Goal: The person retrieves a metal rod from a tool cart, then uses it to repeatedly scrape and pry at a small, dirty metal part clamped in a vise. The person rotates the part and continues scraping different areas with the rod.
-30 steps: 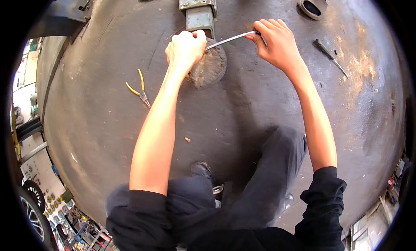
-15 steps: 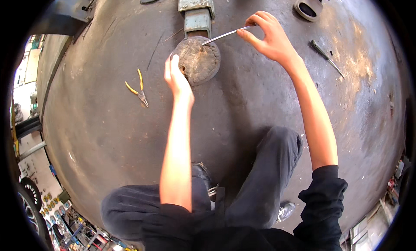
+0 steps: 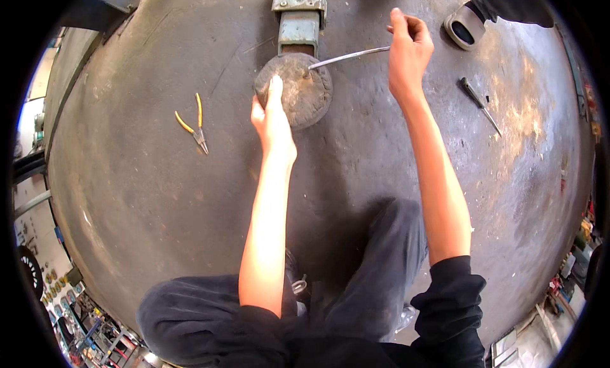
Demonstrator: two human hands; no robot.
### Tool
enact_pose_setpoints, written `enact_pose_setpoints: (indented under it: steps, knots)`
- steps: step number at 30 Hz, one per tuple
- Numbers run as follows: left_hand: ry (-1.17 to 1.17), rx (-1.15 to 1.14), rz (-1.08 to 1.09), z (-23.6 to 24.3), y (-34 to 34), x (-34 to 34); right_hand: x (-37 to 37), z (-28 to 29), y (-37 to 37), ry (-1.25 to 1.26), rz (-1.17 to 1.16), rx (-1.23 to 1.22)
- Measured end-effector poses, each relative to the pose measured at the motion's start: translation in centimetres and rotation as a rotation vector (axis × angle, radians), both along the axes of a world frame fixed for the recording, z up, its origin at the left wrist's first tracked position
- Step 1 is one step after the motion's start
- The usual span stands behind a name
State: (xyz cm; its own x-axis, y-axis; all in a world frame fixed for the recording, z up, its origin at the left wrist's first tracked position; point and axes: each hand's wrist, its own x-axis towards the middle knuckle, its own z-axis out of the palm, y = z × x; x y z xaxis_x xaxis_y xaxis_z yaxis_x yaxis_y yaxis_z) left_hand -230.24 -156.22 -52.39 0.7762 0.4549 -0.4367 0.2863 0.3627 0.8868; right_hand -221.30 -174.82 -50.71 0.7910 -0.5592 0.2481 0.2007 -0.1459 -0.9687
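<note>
A round, worn, dirt-brown pad (image 3: pixel 311 98) sits at the end of a grey-blue metal arm (image 3: pixel 298 28). My left hand (image 3: pixel 273 129) grips its near left edge, thumb on top and fingers around the rim. With my right hand (image 3: pixel 410 56) I hold the outer end of a thin metal rod (image 3: pixel 349 56), fingers curled and thumb pointing up. The rod's other tip meets the pad's top near its far side, beside a small raised spot. Exactly what kind of tool the rod is, I cannot tell.
Pliers with yellow handles (image 3: pixel 194 129) lie open on the dark floor to the left. A dark-handled screwdriver (image 3: pixel 480 104) lies at the right. Another person's shoe (image 3: pixel 464 26) stands at the far right. Tools and parts (image 3: pixel 95 330) crowd the lower left edge.
My left thumb has moved from the pad's side onto its top. My right hand has turned from a loose finger grip to curled fingers with the thumb up. The whole view has shifted slightly.
</note>
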Motion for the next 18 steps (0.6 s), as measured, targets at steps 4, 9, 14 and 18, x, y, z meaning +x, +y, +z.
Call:
enact_pose_setpoints:
  steps: [4,9,14,18]
  knots:
    - [0.167,0.257,-0.017,0.9,1.0,1.4,3.0,2.1,1.1,-0.021,-0.288,0.819]
    - [0.302,0.593,-0.011,1.0,0.3,2.8,3.2,0.8,-0.3,0.087,0.166,1.256]
    - [0.355,0.736,-0.016,1.8,0.1,2.8,2.8,1.2,-1.7,0.084,0.456,1.485]
    - [0.393,0.755,-0.041,2.9,-0.2,2.7,3.2,1.6,-1.1,0.129,0.467,1.409]
